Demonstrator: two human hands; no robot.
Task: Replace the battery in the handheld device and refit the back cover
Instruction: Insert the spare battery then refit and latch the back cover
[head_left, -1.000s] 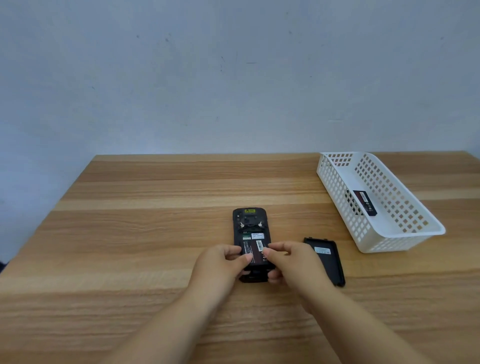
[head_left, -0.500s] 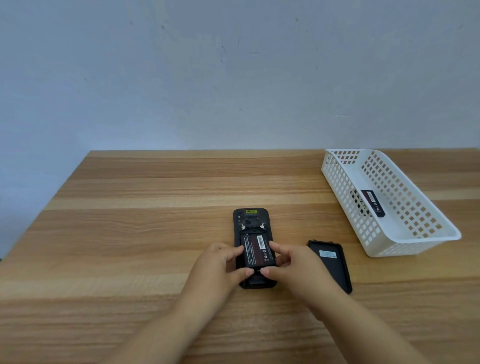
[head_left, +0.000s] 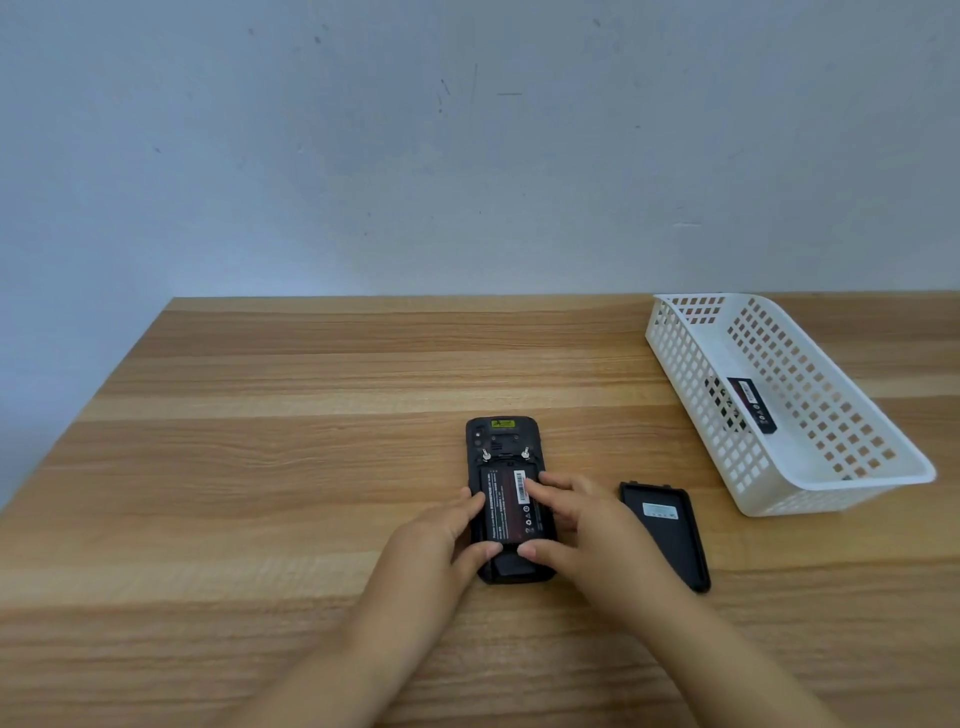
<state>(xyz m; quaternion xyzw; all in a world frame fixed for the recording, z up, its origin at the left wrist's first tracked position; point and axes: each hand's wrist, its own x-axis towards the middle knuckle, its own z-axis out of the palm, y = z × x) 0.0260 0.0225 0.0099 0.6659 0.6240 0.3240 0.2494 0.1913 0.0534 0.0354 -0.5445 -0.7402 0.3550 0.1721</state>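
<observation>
now hands (head_left: 519, 540) press battery (head_left: 506, 506) into device (head_left: 501, 436).

Battery (head_left: 508, 503) label print too small to read.

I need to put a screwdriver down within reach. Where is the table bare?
Bare: the table left of the device, and the far strip behind it. Crowded: right of the hands, where the back cover lies beside the white basket.
</observation>
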